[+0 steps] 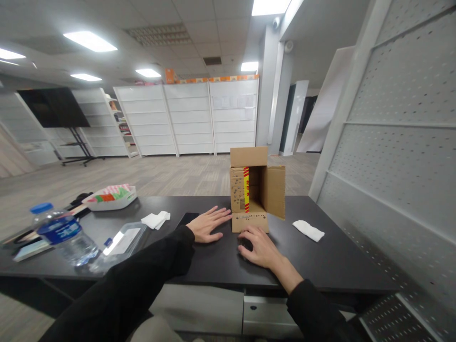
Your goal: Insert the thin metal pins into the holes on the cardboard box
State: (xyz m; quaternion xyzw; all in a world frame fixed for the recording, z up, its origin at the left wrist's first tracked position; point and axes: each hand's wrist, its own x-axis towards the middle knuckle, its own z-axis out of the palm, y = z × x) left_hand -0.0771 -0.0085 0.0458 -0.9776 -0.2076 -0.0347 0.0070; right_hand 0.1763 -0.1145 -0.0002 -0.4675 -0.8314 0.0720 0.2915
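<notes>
A cardboard box point(238, 190) stands on the dark desk with its opening facing me and its flaps folded out. A yellow and red strip of tape runs down one of its flaps. My left hand point(208, 225) lies flat, fingers stretched out and tips near the left side of the box, holding nothing. In front of the lower flap point(250, 225), my right hand point(259, 247) rests with bent fingers at the flap's front edge and the thumb apart. No held thing shows in it; whether the fingertips press on the flap is hard to tell.
Left on the desk point(210, 259) are a water bottle point(62, 232), a clear plastic case point(124, 242), a white basket point(114, 202) and folded tissue point(156, 220). A dark phone-like slab point(188, 218) lies behind my left wrist. Another tissue point(308, 230) lies right, near a perforated panel point(395, 142).
</notes>
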